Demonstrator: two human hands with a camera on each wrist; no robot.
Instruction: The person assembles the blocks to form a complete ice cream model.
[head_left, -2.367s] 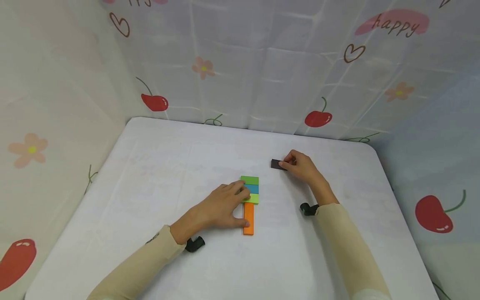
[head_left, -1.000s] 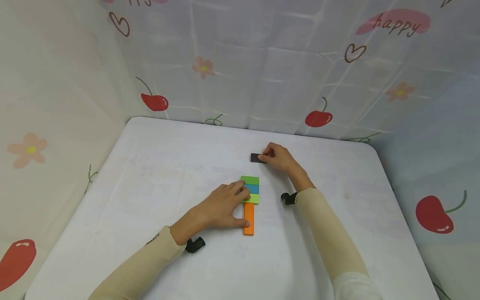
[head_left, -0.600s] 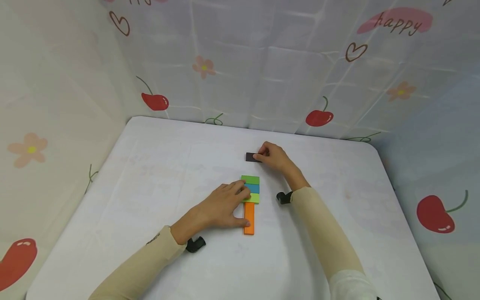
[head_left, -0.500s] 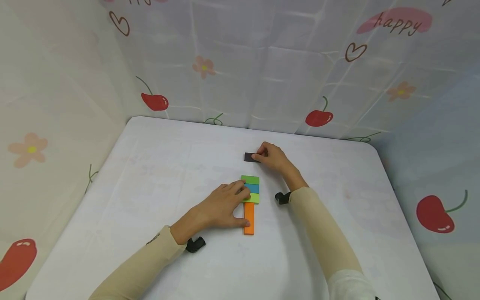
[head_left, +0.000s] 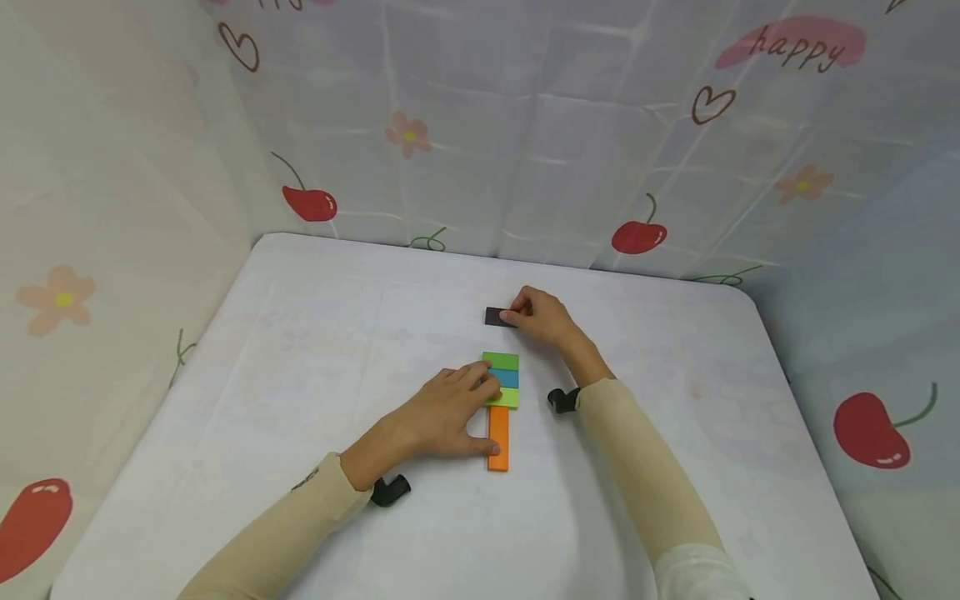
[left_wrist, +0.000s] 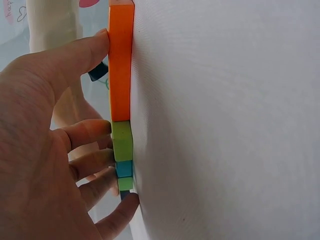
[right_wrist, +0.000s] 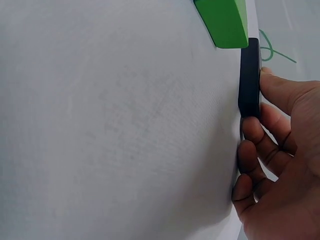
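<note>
In the head view my left hand (head_left: pixel 438 417) rests on a row of flat blocks, its fingers spread. The thumb touches the orange block (head_left: pixel 498 437) and the fingertips lie on the lime green block (head_left: pixel 507 397) and by the blue block (head_left: pixel 504 378). A green block (head_left: pixel 500 361) ends the row at the far side; the orange one runs lengthwise toward me. Beyond the row my right hand (head_left: pixel 543 317) pinches a black block (head_left: pixel 495 317) by its right end. In the right wrist view the thumb lies on top of the black block (right_wrist: pixel 249 80).
A white table (head_left: pixel 337 325) carries everything, bounded by cloth walls (head_left: pixel 517 150) printed with cherries and flowers. A black wrist camera (head_left: pixel 390 490) sits under the left cuff, another wrist camera (head_left: pixel 562 400) beside the right cuff.
My right hand has carried the black block leftward, from the right of the row to a spot behind the green block. Over the last half second it shifts only slightly. My left hand stays put.
</note>
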